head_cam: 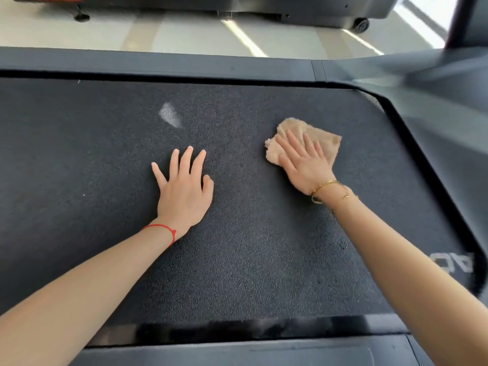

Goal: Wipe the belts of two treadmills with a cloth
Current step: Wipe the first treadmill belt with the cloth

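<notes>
A dark, textured treadmill belt (79, 159) fills most of the view. My right hand (303, 162) lies flat with straight fingers on a crumpled tan cloth (326, 140), pressing it onto the belt's right part. My left hand (184, 186) rests flat on the bare belt near the middle, fingers spread, holding nothing. A pale patch (171, 115) shows on the belt beyond my left hand.
Dark side rails border the belt at the far edge (158, 63) and the near edge (237, 350). A grey motor housing (435, 83) curves round the belt's right end. A second treadmill's base (237, 6) stands across the light floor (184, 35).
</notes>
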`<action>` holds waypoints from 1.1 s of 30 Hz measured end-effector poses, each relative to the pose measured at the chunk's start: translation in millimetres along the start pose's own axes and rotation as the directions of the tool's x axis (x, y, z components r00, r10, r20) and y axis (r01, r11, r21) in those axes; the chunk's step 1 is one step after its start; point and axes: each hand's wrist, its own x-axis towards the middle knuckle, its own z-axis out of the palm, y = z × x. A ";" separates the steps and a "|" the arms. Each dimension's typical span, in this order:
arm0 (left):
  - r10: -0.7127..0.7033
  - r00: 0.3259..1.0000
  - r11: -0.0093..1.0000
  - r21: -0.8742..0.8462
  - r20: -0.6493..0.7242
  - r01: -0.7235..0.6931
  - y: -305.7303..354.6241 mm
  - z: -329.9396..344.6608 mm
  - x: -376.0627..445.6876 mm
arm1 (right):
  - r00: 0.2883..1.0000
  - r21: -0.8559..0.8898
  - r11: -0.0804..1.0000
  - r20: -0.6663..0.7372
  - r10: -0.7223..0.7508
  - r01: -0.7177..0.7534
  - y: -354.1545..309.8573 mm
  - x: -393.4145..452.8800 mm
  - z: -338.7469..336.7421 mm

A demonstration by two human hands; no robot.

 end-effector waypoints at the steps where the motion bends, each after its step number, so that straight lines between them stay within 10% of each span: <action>1: -0.001 1.000 1.000 -0.004 0.000 0.001 0.1 -0.1 0.2 | 0.999 -0.001 0.999 0.006 -0.038 0.038 -9.1 -11.5 4.8; 9: -0.002 1.000 1.000 -0.017 -0.014 0.002 2.5 -2.6 -1.9 | 0.894 0.012 0.899 0.102 -0.436 0.437 -74.0 -162.8 30.8; 20: 0.127 0.992 0.992 -0.001 0.016 -0.127 1.7 -4.2 -5.1 | 0.992 0.016 0.992 0.007 0.129 -0.129 -16.1 -134.5 6.1; 28: 0.199 0.979 0.978 -0.076 0.032 -0.196 33.0 1.2 -16.9 | 0.984 -0.008 0.984 0.040 -0.175 0.175 -73.2 -199.2 30.9; 33: 0.180 0.980 0.983 -0.044 0.085 -0.177 65.8 8.2 -15.5 | 0.999 -0.009 0.999 0.006 -0.038 0.038 -41.9 -217.8 24.5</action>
